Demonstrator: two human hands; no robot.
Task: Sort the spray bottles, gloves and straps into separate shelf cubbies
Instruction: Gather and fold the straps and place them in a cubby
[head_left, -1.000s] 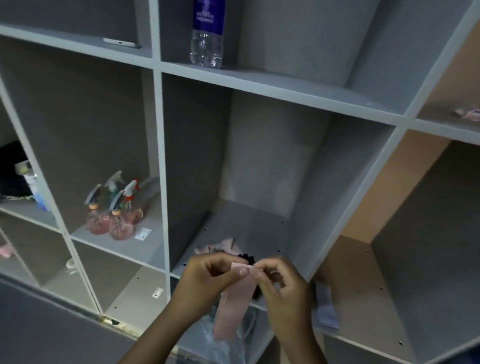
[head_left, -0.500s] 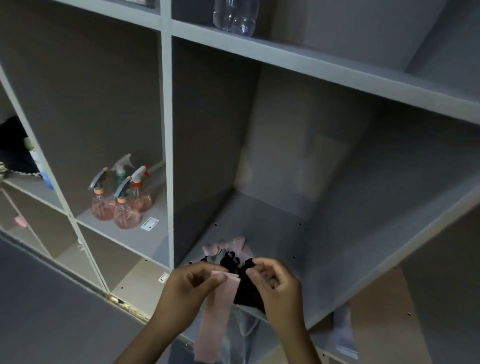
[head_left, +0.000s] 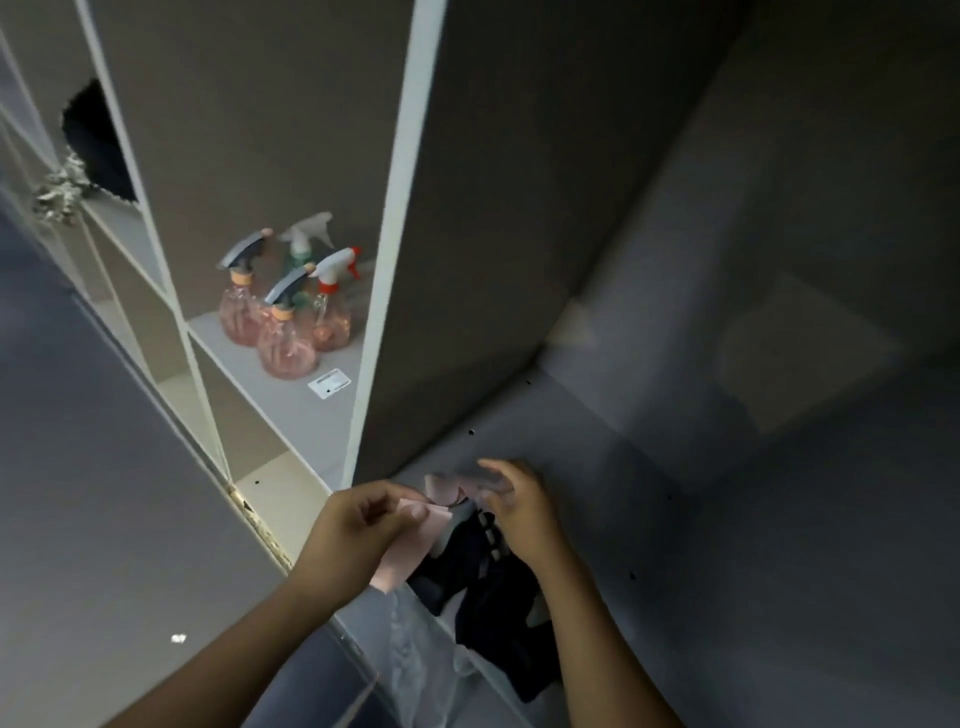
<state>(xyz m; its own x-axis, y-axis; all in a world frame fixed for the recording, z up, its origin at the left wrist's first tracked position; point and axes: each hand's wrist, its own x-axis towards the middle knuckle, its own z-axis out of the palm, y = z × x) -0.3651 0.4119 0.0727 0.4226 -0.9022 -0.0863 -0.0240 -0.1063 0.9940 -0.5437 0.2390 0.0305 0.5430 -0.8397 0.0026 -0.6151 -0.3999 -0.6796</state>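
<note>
My left hand (head_left: 363, 525) pinches a pink strap (head_left: 410, 545) between thumb and curled fingers at the front edge of the shelf cubby (head_left: 597, 467); the strap's lower end hangs down past that edge, behind my wrist. My right hand (head_left: 511, 504) hovers just beside it with fingers loosely spread and blurred; I cannot tell whether they touch the cloth beneath. Under that hand a heap of black straps (head_left: 483, 577) lies on the cubby floor near its front left corner and spills over the front edge. Pale pink cloth (head_left: 441, 486) peeks out between my hands, too smeared to name. Something clear and crinkled (head_left: 421, 660) hangs below the edge, hard to make out. In the cubby to the left, four spray bottles (head_left: 288, 312) stand clustered towards the back, a white label (head_left: 329, 383) on the shelf before them. Farther left, a dark shape (head_left: 96, 150) is cut off by the dividers.
</note>
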